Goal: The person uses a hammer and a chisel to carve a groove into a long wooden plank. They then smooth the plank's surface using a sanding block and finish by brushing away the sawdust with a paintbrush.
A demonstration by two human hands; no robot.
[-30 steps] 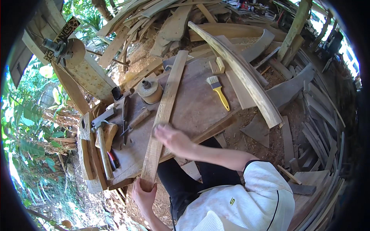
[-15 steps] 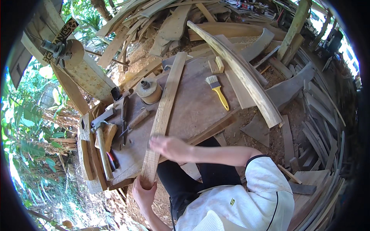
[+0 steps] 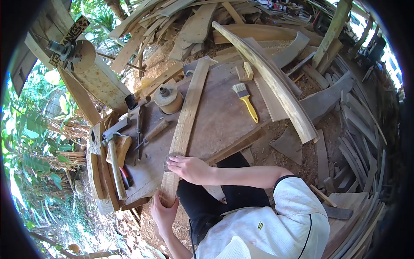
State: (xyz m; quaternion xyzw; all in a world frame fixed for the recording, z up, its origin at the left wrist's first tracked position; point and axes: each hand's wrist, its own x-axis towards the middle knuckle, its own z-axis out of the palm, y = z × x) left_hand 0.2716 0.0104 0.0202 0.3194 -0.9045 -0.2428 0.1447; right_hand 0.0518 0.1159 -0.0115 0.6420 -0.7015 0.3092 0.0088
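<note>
Hands on 1 plank
Left hand [image 3: 164, 212] gripped the plank's [image 3: 186, 123] near end; right hand [image 3: 187, 167] pressed a sanding pad [image 3: 169, 160] onto it, on the counter [image 3: 224, 116].

Our bench layout
We see the plank [image 3: 186, 125] lying lengthwise on the workbench [image 3: 220, 116], hammer [image 3: 113, 160] left, brush [image 3: 246, 102] right.

left hand [image 3: 164, 212] grips plank [image 3: 186, 125] end | right hand [image 3: 188, 167] presses sanding pad [image 3: 169, 159] on plank
</note>
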